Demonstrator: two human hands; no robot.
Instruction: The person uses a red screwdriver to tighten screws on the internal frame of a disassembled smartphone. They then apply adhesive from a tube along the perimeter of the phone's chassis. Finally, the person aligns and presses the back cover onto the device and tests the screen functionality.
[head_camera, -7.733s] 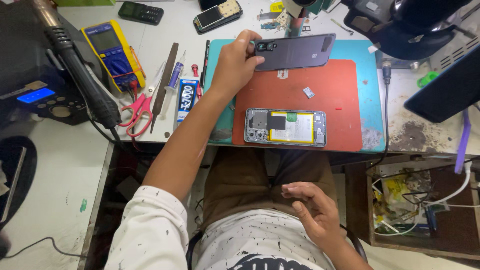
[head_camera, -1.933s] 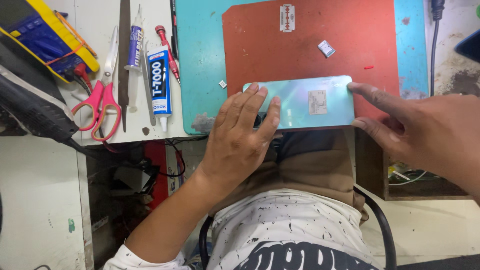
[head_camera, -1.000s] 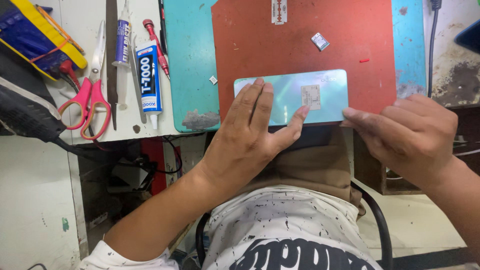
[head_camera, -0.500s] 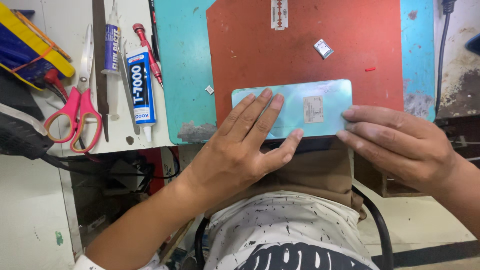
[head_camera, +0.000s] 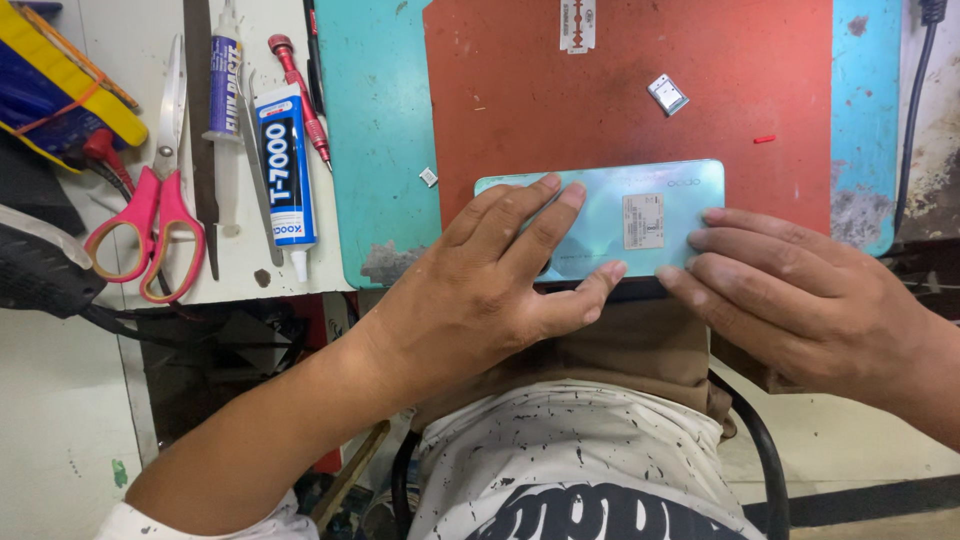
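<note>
Phone (head_camera: 640, 215), pale iridescent blue back upward, flat under left hand (head_camera: 490, 290) and right hand (head_camera: 800, 300) with fingers outstretched.

Bright, even light from above; sharp picture.
Soft, short shadows sit under both hands at the counter (head_camera: 280, 285) edge. A pale sheen glares off the phone's glossy back (head_camera: 640, 215). Slight wide-angle bending shows toward the corners; the space below the counter is dim.

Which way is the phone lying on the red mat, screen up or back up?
Back up. The phone lies flat on the red mat, its pale iridescent back cover and a small sticker facing the camera, both hands pressing it.
</note>
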